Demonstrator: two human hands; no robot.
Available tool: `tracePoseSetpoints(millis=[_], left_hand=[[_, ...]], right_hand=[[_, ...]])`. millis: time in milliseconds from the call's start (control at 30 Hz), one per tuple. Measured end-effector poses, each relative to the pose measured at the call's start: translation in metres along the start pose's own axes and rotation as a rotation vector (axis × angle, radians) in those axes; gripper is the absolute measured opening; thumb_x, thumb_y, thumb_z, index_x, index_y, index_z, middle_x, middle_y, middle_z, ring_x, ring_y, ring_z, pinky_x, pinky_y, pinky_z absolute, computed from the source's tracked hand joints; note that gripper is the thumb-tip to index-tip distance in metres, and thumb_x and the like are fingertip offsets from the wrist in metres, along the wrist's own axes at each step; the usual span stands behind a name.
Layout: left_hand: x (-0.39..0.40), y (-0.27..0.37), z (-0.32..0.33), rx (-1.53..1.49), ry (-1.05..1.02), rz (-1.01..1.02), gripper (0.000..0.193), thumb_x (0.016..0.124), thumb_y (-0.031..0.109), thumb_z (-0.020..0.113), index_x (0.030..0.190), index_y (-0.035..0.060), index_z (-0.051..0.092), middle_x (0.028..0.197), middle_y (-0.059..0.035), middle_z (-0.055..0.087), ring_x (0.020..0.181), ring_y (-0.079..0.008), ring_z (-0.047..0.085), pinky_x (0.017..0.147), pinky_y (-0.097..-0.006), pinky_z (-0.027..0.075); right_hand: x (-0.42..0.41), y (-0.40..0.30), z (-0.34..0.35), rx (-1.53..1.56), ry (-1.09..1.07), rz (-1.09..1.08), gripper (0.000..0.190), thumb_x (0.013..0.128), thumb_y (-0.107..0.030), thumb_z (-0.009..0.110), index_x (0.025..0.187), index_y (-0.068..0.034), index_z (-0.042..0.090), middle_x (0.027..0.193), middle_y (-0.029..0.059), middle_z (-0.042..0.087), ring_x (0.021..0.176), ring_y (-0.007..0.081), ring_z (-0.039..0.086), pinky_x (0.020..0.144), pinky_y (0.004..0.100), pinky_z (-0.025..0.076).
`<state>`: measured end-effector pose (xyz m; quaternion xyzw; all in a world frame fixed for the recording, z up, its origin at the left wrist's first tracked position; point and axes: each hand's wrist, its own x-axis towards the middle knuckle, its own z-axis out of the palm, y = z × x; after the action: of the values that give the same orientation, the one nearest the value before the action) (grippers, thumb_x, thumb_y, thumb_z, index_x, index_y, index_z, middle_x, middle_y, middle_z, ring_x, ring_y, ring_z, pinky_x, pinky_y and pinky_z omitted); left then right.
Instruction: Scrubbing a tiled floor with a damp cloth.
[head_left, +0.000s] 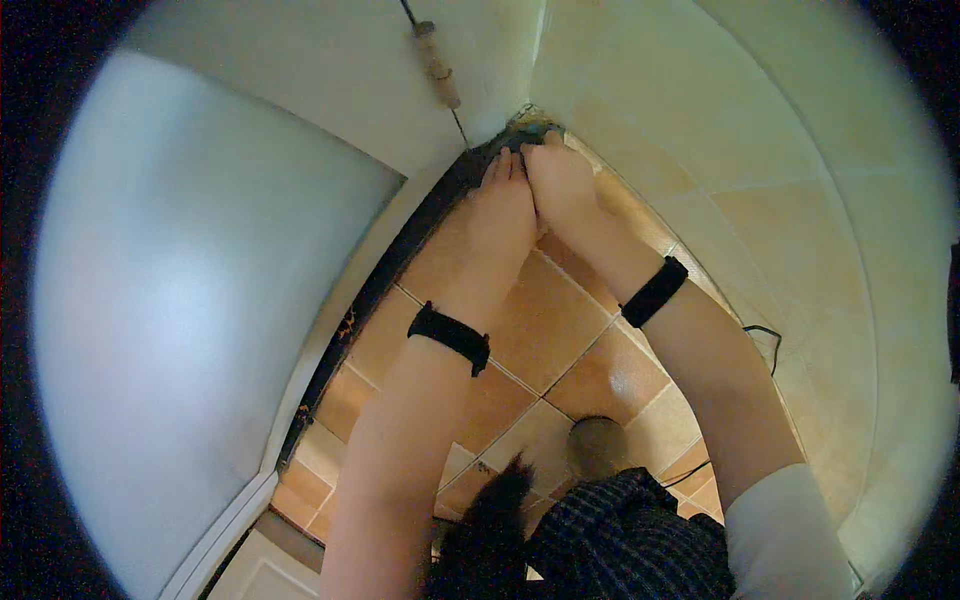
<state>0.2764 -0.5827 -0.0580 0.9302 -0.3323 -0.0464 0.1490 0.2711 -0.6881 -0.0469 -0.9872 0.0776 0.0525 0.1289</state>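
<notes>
Both my hands reach to the far floor corner, side by side and close together. My left hand (506, 199) lies with its fingertips at the end of a long dark strip (420, 225) along the base of the white panel. My right hand (561, 176) has bent fingers at the dark, rough-looking material (534, 126) in the corner itself. The fingertips are partly hidden, and whether either hand grips something does not show. A black band (448, 336) circles the left forearm, another black band (654, 292) the right.
A brown cylindrical piece on a thin cord (437, 64) runs down to the dark strip. A large white panel (180, 300) rises at left, a pale tiled wall (787, 225) at right. Brown tiles (555, 337) cover the floor. A black cable (769, 334) lies by the wall.
</notes>
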Motion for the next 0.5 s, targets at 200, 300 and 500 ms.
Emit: tracePoseSetpoints(millis=[200, 300, 500], left_hand=[[-0.048, 0.023, 0.002, 0.031, 0.046, -0.04, 0.047, 0.077, 0.008, 0.048, 0.12, -0.0103, 0.038, 0.128, -0.0245, 0.037, 0.117, -0.03, 0.04, 0.094, -0.0314, 0.037], [-0.091, 0.043, -0.005, -0.07, -0.111, 0.014, 0.047, 0.077, 0.009, 0.047, 0.119, -0.011, 0.038, 0.128, -0.0252, 0.037, 0.117, -0.0302, 0.04, 0.093, -0.0317, 0.038], [-0.098, 0.061, 0.0, -0.065, -0.098, 0.076, 0.044, 0.078, 0.01, 0.045, 0.117, -0.0106, 0.042, 0.127, -0.0245, 0.038, 0.118, -0.03, 0.039, 0.094, -0.031, 0.037]], right_hand=[[-0.051, 0.001, -0.006, -0.026, 0.073, -0.126, 0.021, 0.079, -0.011, 0.044, 0.089, -0.001, 0.06, 0.088, 0.0203, 0.056, 0.074, 0.0306, 0.06, 0.056, 0.0405, 0.05], [-0.102, -0.002, -0.009, 0.024, -0.025, -0.033, 0.026, 0.081, -0.011, 0.042, 0.099, 0.001, 0.056, 0.095, 0.021, 0.053, 0.077, 0.0342, 0.058, 0.061, 0.041, 0.05], [-0.133, 0.008, -0.003, 0.01, -0.007, 0.012, 0.03, 0.081, -0.008, 0.041, 0.109, -0.001, 0.052, 0.099, 0.0214, 0.052, 0.092, 0.0359, 0.053, 0.076, 0.0409, 0.047]])
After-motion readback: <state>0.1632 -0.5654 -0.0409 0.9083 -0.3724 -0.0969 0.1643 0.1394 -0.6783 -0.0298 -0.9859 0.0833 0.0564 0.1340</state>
